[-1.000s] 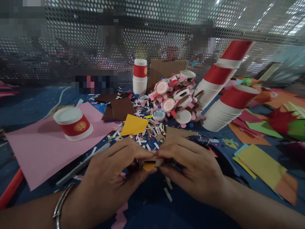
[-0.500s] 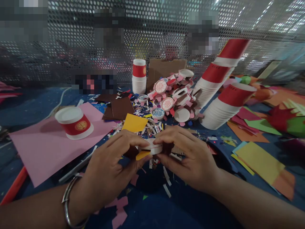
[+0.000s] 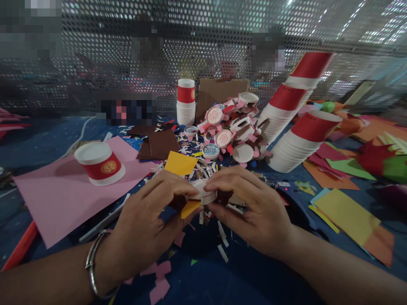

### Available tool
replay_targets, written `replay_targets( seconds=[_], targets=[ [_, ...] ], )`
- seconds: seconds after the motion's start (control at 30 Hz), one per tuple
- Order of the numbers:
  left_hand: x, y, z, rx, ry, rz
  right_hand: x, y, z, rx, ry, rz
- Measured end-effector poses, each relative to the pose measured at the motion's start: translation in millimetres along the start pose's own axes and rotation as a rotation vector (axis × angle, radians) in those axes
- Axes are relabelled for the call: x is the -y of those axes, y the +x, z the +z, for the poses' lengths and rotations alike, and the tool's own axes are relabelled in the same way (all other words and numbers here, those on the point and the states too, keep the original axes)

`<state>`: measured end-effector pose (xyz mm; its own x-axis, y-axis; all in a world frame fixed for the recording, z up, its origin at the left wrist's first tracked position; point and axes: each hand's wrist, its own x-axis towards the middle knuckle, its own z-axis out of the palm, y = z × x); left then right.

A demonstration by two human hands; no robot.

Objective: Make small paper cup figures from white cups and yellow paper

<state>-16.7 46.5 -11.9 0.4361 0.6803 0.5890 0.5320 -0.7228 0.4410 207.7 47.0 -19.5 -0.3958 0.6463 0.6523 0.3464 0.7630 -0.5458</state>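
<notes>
Both hands meet over the blue table near its front edge. My left hand (image 3: 149, 220) and my right hand (image 3: 251, 207) pinch a small white cut-off cup base (image 3: 203, 195) between their fingertips. A yellow paper piece (image 3: 190, 208) and a dark brown piece (image 3: 177, 202) hang from its underside by my left thumb. A metal bangle sits on my left wrist. Just beyond the hands lies a yellow paper square (image 3: 180, 163) among paper scraps.
A pile of decorated cup bases (image 3: 232, 127) sits centre back, with leaning stacks of red-and-white cups (image 3: 299, 127) to its right and an upright stack (image 3: 186, 101) behind. An upturned cup (image 3: 99, 163) rests on pink paper (image 3: 60, 195). Coloured sheets (image 3: 349, 216) lie right. A perforated screen stands behind.
Both hands have lifted away from me with the piece, and the white cup base has come into view between the fingertips. In the last half second they barely moved.
</notes>
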Motion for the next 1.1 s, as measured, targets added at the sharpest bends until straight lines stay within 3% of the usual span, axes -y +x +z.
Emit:
replay_targets(
  seconds=[0.2, 0.63, 0.87, 1.1],
  targets=[
    [0.6, 2.5, 0.8, -0.006, -0.063, -0.031, 0.1, 0.8, -1.4, -0.006, -0.009, 0.007],
    [0.4, 2.8, 2.4, 0.078, -0.203, -0.249, 2.4, 0.9, -0.8, -0.027, -0.030, 0.070],
    [0.6, 3.6, 1.0, 0.062, -0.137, -0.154, 5.3, 0.5, -1.3, -0.068, 0.000, 0.121],
    [2.5, 3.1, 1.0, -0.024, -0.016, 0.025, 5.0, -0.7, 1.4, -0.067, 0.193, 0.268]
  ],
)
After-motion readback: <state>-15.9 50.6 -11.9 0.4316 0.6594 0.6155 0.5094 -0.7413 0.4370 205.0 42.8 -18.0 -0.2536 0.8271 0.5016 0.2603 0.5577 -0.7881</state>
